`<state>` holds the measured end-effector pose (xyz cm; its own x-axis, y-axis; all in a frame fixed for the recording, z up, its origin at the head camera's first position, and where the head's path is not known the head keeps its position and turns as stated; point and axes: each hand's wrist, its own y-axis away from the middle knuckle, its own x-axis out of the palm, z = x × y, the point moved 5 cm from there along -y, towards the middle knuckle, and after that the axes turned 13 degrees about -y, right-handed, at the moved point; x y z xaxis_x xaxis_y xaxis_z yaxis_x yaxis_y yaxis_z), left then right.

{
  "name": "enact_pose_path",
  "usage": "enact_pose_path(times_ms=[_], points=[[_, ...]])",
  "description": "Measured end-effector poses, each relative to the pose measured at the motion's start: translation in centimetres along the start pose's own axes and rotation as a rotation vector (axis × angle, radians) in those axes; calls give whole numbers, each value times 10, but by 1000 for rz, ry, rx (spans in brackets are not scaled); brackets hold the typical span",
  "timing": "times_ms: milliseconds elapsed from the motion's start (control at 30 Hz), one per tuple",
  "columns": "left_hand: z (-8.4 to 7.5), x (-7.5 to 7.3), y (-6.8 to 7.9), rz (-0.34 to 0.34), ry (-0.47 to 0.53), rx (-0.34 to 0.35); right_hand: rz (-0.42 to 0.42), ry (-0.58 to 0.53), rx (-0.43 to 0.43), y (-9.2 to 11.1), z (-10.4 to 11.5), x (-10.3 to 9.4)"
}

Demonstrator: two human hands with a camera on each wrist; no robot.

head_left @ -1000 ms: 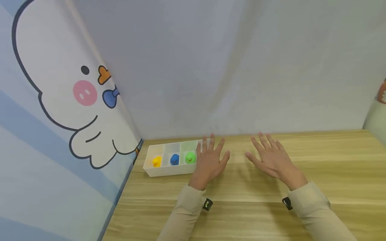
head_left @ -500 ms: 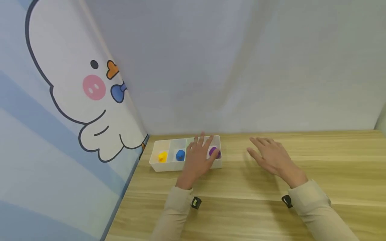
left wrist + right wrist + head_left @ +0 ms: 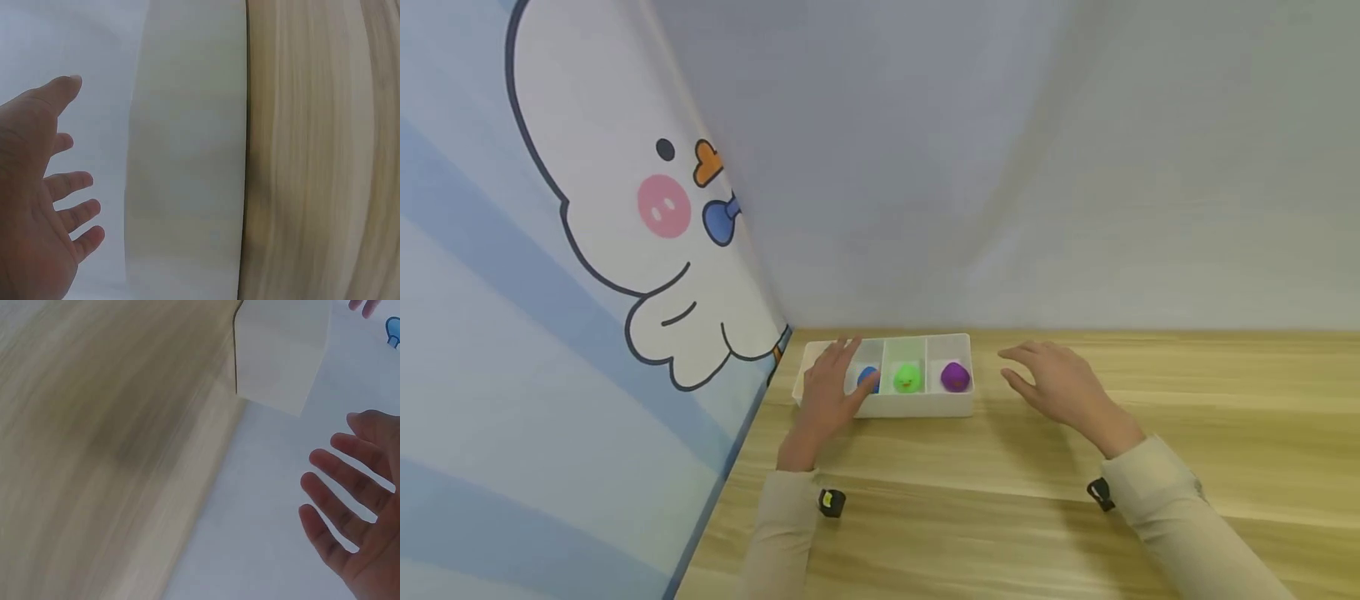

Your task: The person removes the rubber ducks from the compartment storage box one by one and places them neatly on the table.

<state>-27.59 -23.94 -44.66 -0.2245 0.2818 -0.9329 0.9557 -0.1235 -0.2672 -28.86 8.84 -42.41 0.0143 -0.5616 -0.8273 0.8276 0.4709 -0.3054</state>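
A long white tray (image 3: pixel 917 407) with several compartments stands at the back of the table. In the head view, a blue rubber duck (image 3: pixel 867 379), a green rubber duck (image 3: pixel 907 379) and a purple rubber duck (image 3: pixel 955 377) each sit in their own compartment. My left hand (image 3: pixel 829 392) is spread over the tray's left end and hides the leftmost compartment; its thumb overlaps the blue duck. To the right of the tray, my right hand (image 3: pixel 1063 387) hovers over the table with fingers pointing left, holding nothing. Both wrist views show relaxed, extended fingers around bare space.
The wooden table (image 3: pixel 940 517) reaches back to a pale curtain (image 3: pixel 910 183). On the left, a printed cloth (image 3: pixel 587 375) with a cartoon bird closes off the table's side, near the tray's left end.
My left hand has moved left along the tray, uncovering the green and purple ducks and covering the yellow one. The right hand's fingers have drawn closer together. The head view has shifted left.
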Motion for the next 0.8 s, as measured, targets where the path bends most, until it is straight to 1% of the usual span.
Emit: enact_pose_path(times_ms=[100,200,367,533,667,800], points=[[18,-2,3,21,-2,-37,-5,-23,-20,-7,3,6],[32,-5,7,35,-2,-73,5,-48,-38,-15,6,13],[49,-5,12,60,-2,-111,31,-105,-50,-30,12,24],[64,2,14,108,5,-158,75,-145,-64,-42,16,37],[73,10,14,130,52,-193,111,-155,-46,-50,17,48],[82,16,16,149,107,-250,158,-165,-17,-57,19,54]])
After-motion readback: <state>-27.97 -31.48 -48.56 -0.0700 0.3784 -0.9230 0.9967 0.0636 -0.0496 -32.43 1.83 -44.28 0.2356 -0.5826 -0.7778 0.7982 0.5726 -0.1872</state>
